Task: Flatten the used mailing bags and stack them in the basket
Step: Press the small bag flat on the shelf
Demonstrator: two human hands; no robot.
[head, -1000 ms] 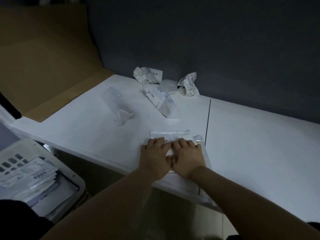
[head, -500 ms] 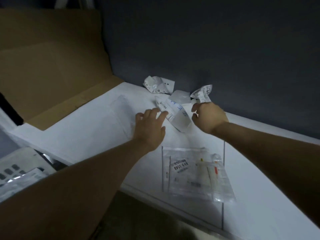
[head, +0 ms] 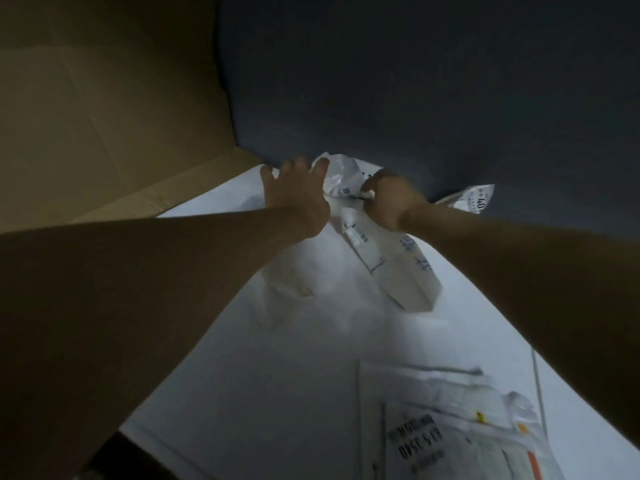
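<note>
2 hands have left the flattened bag (head: 467, 427), which they were pressing at the near edge of the table (head: 242, 393) 1 s ago, and are now stretched to the back by the dark wall (head: 415, 81). Left grip (head: 298, 199) is open, fingers spread, tips at the crumpled bag (head: 341, 178); touching or just short, can't tell. Right grip (head: 391, 199) is curled & seems to pinch that same bag's near edge. The folded bag (head: 391, 268) w/ blue writing lies just below the right wrist, another crumpled one (head: 474, 199) sits further right, and a clear bag (head: 284, 289) lies blurred under the left forearm. Judging by this, bag no. 1 is flat but not yet stacked; the basket is out of view. Next step probably: pull the crumpled bag forward & smooth it.
</note>
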